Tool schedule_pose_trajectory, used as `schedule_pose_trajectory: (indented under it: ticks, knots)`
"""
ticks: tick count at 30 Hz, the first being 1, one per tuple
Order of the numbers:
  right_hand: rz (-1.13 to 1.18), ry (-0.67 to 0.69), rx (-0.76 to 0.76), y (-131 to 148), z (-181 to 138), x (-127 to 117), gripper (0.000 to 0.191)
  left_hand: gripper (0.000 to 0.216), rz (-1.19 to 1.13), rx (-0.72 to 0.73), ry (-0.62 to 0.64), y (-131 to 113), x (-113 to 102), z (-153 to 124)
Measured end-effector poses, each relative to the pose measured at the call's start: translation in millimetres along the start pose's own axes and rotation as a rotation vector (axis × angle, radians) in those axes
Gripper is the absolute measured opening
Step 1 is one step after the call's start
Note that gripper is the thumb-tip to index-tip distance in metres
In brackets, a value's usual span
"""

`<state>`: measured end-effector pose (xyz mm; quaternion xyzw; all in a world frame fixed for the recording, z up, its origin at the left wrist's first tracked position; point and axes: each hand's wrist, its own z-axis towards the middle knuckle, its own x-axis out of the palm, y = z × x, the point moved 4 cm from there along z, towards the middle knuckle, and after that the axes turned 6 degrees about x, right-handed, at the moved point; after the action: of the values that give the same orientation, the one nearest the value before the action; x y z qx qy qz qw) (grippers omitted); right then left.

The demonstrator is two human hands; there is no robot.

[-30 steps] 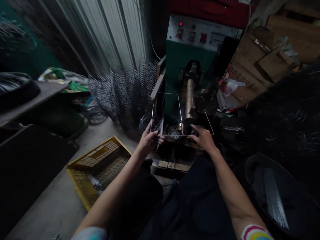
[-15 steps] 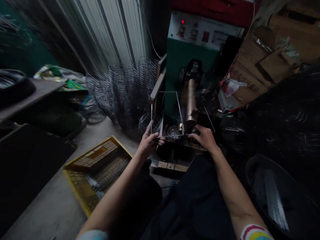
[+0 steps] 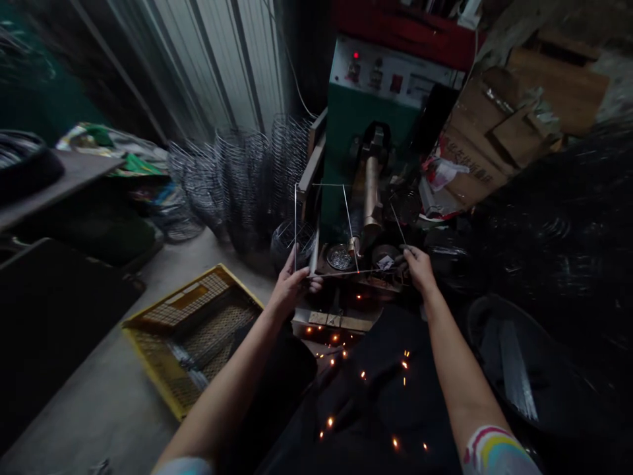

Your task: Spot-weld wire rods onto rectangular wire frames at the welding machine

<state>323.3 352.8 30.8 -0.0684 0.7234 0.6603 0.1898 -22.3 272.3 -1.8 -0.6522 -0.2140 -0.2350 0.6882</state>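
A thin bent wire frame (image 3: 350,224) spans the space between my hands in front of the welding machine (image 3: 373,102). My left hand (image 3: 293,285) is closed on its left corner, fingers pinching the wire. My right hand (image 3: 419,269) is closed on the frame's right end, thumb and fingertips together. One wire joint glows red just below the copper-coloured electrode (image 3: 353,246), and orange sparks (image 3: 335,338) are scattered below it over my dark clothing. Above the frame juts the machine's thick metal arm (image 3: 372,191). A small dish of metal bits (image 3: 340,257) lies behind the frame's lower wire.
A yellow plastic crate (image 3: 192,290) with wire rods stands on the floor at left. Stacked wire baskets (image 3: 242,178) line the corrugated wall. Cardboard boxes (image 3: 475,158) are at right, and a dark tub (image 3: 479,316) with straight rods sits at lower right.
Sparks have appeared and a wire joint now glows. My right hand has moved right, from beside the electrode to the frame's right end. My left hand keeps its hold.
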Motion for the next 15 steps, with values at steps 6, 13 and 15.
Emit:
schedule_pose_trajectory:
  ticks: [6, 13, 15]
  knots:
    - [0.073, 0.159, 0.242, -63, -141, -26, 0.064, 0.107, 0.017, -0.257, -0.004, 26, -19, -114]
    - [0.075, 0.214, 0.421, -117, -274, -70, 0.048, 0.076, -0.062, -0.427, -0.011, -12, -23, -73]
    - [0.051, 0.205, 0.427, -109, -290, -77, 0.047, 0.064, 0.063, -0.445, -0.044, -28, -14, -47]
